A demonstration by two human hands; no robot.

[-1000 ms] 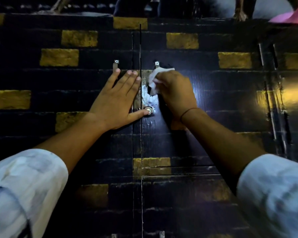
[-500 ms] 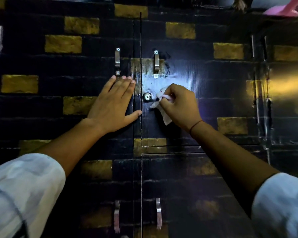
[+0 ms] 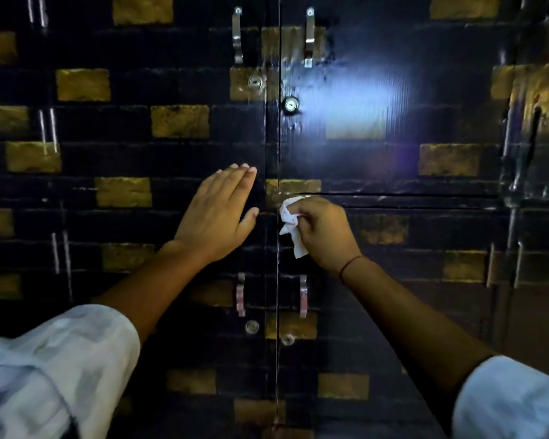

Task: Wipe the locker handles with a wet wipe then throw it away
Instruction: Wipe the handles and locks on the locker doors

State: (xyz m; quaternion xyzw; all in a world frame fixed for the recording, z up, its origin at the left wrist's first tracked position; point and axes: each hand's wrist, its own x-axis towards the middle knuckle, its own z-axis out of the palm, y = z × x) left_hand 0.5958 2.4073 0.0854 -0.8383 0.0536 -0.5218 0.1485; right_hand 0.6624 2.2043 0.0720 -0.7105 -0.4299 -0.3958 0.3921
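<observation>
White and crumpled, the wet wipe (image 3: 289,226) was pinched in the curled fingers of the right hand (image 3: 322,232), just right of the gap between the dark locker doors. The left hand (image 3: 217,213) lay flat and open on the left door. Two shiny handles sat far up, and two more waited lower down: the lower left handle (image 3: 241,294) and the lower right handle (image 3: 303,296). The job looked partway done. Next, the wipe probably needed to go down and rub a lower handle.
</observation>
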